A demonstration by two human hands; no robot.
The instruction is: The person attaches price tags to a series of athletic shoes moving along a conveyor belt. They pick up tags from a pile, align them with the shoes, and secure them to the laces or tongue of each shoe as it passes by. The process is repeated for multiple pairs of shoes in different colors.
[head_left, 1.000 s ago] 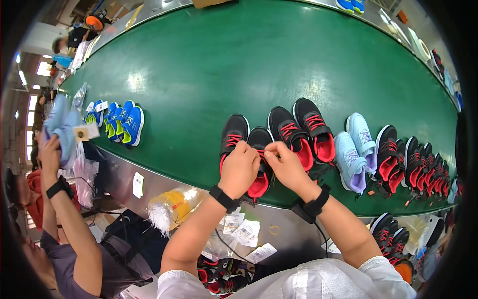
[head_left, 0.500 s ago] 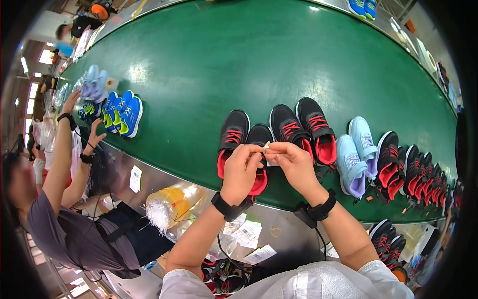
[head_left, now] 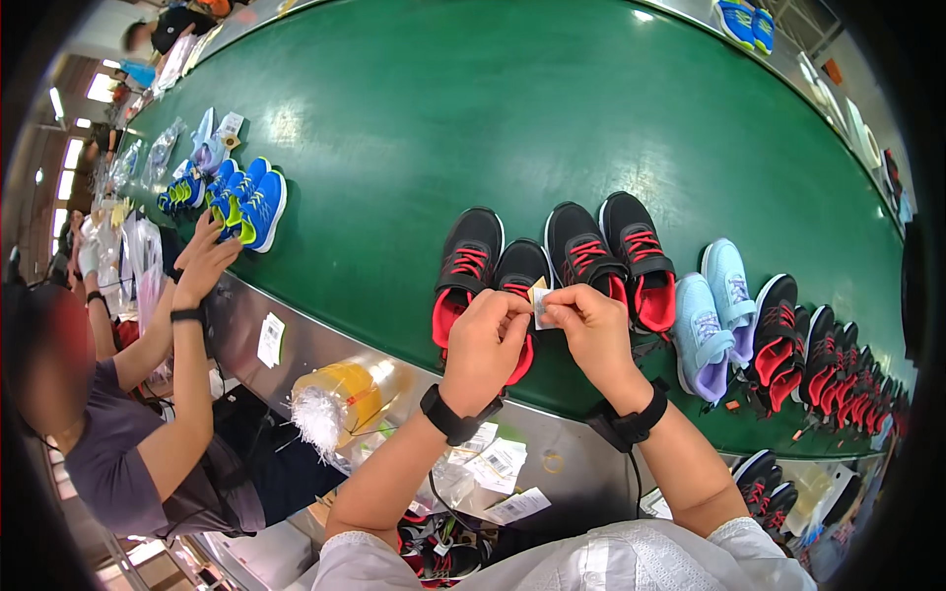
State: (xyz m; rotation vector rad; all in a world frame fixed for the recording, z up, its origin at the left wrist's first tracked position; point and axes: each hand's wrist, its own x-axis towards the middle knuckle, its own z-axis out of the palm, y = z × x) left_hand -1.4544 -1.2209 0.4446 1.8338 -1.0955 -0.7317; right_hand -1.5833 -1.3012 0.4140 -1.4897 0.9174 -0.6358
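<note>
Between my two hands is a small white paper tag with a tan corner [head_left: 539,298]. My left hand [head_left: 480,343] pinches its left edge with thumb and fingertips, and my right hand [head_left: 595,333] pinches the other side. Both hands are closed, held just above the near edge of the green belt. Right behind them stand black sneakers with red laces and red linings: one pair [head_left: 471,248] at the left, partly covered by my left hand, and another pair [head_left: 631,236] behind my right hand. Printing on the small tag is too small to make out.
Light blue sneakers [head_left: 702,333] and a row of black-red sneakers [head_left: 776,330] stretch right. Blue sneakers [head_left: 262,212] stand at the left, under a co-worker's hands [head_left: 205,258]. Loose white tags [head_left: 496,463] and a yellow roll with white strings [head_left: 345,399] lie on the metal ledge.
The paper in my fingers has turned and shows more of its white face. The co-worker has let go of the light blue shoes and reached down to the blue ones.
</note>
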